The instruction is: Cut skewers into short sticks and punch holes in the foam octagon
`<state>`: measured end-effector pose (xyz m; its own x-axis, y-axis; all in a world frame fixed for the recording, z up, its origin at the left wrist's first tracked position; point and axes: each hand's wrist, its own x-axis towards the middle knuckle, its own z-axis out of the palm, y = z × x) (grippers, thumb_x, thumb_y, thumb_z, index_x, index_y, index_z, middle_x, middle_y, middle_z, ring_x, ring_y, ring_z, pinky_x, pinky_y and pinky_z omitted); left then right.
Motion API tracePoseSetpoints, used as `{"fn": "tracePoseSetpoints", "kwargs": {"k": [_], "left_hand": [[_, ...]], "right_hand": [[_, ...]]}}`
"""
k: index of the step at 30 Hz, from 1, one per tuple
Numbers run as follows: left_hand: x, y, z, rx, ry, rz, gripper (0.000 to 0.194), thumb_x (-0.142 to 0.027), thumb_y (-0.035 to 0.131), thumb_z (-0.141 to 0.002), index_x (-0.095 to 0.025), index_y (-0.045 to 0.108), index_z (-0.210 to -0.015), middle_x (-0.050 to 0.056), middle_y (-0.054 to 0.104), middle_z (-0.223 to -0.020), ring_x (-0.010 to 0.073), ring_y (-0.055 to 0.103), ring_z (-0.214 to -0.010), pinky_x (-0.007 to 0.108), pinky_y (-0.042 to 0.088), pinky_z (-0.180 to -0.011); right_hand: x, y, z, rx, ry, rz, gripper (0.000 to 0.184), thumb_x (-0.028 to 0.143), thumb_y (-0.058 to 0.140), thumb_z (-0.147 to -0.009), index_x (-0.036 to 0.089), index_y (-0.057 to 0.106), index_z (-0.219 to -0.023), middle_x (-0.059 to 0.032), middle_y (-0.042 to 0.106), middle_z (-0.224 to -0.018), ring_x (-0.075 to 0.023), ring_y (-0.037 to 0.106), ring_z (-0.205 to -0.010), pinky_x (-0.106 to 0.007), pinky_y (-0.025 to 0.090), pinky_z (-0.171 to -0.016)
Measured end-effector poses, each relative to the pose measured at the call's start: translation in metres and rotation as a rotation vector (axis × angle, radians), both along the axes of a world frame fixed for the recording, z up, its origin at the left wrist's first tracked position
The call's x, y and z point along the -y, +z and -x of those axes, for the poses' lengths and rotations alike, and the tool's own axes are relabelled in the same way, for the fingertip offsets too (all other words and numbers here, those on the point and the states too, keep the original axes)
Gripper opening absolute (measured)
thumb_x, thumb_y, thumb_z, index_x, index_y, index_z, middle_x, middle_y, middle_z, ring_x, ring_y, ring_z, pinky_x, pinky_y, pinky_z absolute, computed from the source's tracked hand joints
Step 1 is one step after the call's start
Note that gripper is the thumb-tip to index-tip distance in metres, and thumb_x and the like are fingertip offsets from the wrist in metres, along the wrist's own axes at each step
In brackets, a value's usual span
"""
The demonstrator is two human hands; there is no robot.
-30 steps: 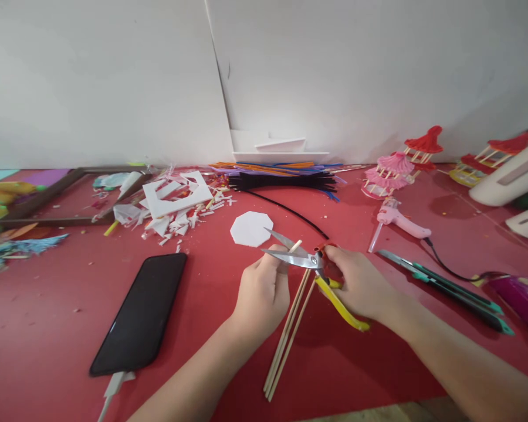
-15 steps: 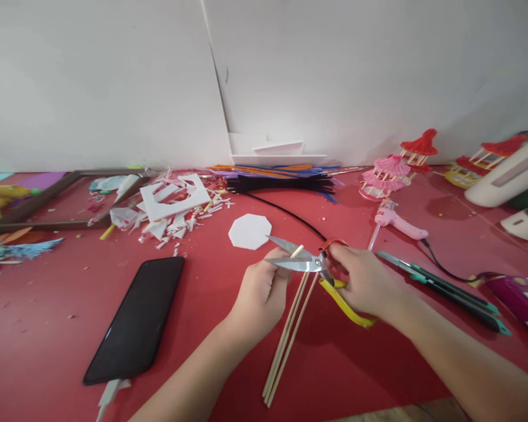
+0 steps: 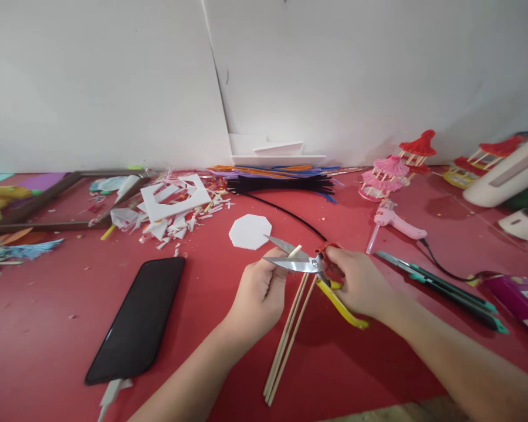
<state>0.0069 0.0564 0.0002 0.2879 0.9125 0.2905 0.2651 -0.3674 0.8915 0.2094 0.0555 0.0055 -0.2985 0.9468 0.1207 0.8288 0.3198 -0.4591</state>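
My left hand is closed around a thin wooden stick, whose short tip pokes out above my fingers. My right hand grips the red and yellow handles of scissors. The blades are open and bracket the stick's tip just above my left fingers. Several more long wooden sticks lie on the red table beneath both hands. A white foam octagon sits just beyond the scissors.
A black phone on a cable lies at the left. White foam scraps, pipe cleaners, a pink glue gun, green-handled cutters and small pagoda models are spread behind and right.
The scissor blades have closed slightly on the stick tip. Both hands have stayed in nearly the same place.
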Motion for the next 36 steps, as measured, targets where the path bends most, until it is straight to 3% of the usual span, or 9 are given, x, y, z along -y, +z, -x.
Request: {"fn": "tracePoseSetpoints", "kwargs": {"k": [5, 9, 12, 17, 22, 25, 28, 31, 36], "left_hand": [[0.001, -0.003, 0.004, 0.269, -0.277, 0.291, 0.029, -0.044, 0.041, -0.093, -0.019, 0.051, -0.08, -0.005, 0.032, -0.058, 0.0085, 0.025, -0.047, 0.023, 0.026, -0.044], [0.003, 0.002, 0.003, 0.341, -0.366, 0.439, 0.031, -0.044, 0.052, -0.087, -0.02, 0.046, -0.067, -0.005, 0.03, -0.054, 0.0075, 0.025, -0.045, 0.024, 0.024, -0.042], [0.003, 0.001, -0.002, 0.425, -0.406, 0.539, 0.037, -0.047, 0.054, -0.086, -0.02, 0.042, -0.063, -0.006, 0.031, -0.05, 0.0066, 0.025, -0.042, 0.023, 0.023, -0.042], [-0.006, -0.002, -0.009, 0.573, -0.1, 0.367, 0.038, -0.054, 0.057, -0.084, -0.02, 0.046, -0.072, -0.009, 0.028, -0.051, 0.0067, 0.026, -0.044, 0.022, 0.026, -0.044], [-0.02, 0.002, 0.004, 0.723, 0.249, 0.167, 0.026, -0.04, 0.05, -0.093, -0.02, 0.048, -0.076, -0.009, 0.026, -0.052, 0.0074, 0.023, -0.045, 0.021, 0.026, -0.045], [-0.02, -0.001, 0.007, 0.62, 0.32, 0.14, 0.024, -0.039, 0.047, -0.095, -0.02, 0.051, -0.08, -0.008, 0.029, -0.054, 0.0081, 0.025, -0.047, 0.021, 0.027, -0.046], [-0.013, -0.006, 0.001, 0.397, 0.268, 0.166, 0.029, -0.043, 0.04, -0.097, -0.02, 0.052, -0.083, -0.007, 0.029, -0.056, 0.009, 0.028, -0.049, 0.021, 0.027, -0.047], [-0.003, -0.006, -0.005, 0.073, 0.22, 0.106, 0.03, -0.04, 0.036, -0.098, -0.02, 0.052, -0.085, -0.006, 0.035, -0.057, 0.0092, 0.033, -0.05, 0.022, 0.03, -0.05], [0.003, -0.004, -0.007, -0.412, 0.121, -0.164, 0.02, -0.027, 0.036, -0.097, -0.019, 0.05, -0.086, -0.003, 0.053, -0.067, 0.0117, 0.049, -0.059, 0.023, 0.033, -0.056]], "right_hand": [[-0.006, -0.003, -0.014, 0.033, 0.105, -0.178, 0.012, 0.026, 0.05, -0.076, 0.023, 0.038, -0.073, -0.001, 0.053, -0.065, -0.0139, 0.047, -0.053, -0.025, 0.031, -0.052], [-0.01, -0.003, -0.019, 0.045, 0.157, -0.298, 0.016, 0.022, 0.046, -0.076, 0.024, 0.032, -0.069, 0.0032, 0.042, -0.058, -0.0121, 0.036, -0.05, -0.025, 0.027, -0.051], [-0.009, 0.0, -0.016, 0.022, 0.172, -0.246, 0.018, 0.021, 0.047, -0.075, 0.024, 0.03, -0.07, 0.0039, 0.041, -0.059, -0.0116, 0.036, -0.051, -0.024, 0.027, -0.051], [-0.007, 0.005, -0.009, 0.024, 0.046, -0.053, 0.021, 0.03, 0.051, -0.078, 0.024, 0.033, -0.073, 0.0025, 0.047, -0.065, -0.0122, 0.04, -0.052, -0.024, 0.028, -0.051], [-0.013, 0.001, -0.014, 0.005, -0.129, 0.005, 0.02, 0.037, 0.055, -0.079, 0.024, 0.042, -0.072, 0.0026, 0.049, -0.059, -0.0139, 0.044, -0.051, -0.025, 0.03, -0.052], [-0.018, -0.002, -0.017, -0.018, -0.313, 0.045, 0.024, 0.043, 0.06, -0.076, 0.023, 0.048, -0.069, 0.0011, 0.055, -0.058, -0.0157, 0.05, -0.051, -0.025, 0.033, -0.052], [-0.023, -0.006, -0.018, 0.001, -0.419, 0.008, 0.025, 0.045, 0.062, -0.073, 0.022, 0.053, -0.071, -0.0016, 0.062, -0.066, -0.0178, 0.057, -0.058, -0.026, 0.036, -0.055], [-0.027, -0.011, -0.02, 0.095, -0.439, -0.004, 0.023, 0.041, 0.063, -0.073, 0.02, 0.057, -0.078, -0.0037, 0.064, -0.072, -0.0187, 0.059, -0.062, -0.027, 0.038, -0.058], [-0.027, -0.021, -0.023, 0.29, -0.378, -0.058, 0.029, 0.04, 0.061, -0.081, 0.014, 0.06, -0.094, -0.011, 0.066, -0.084, -0.0244, 0.063, -0.077, -0.031, 0.043, -0.065]]}}
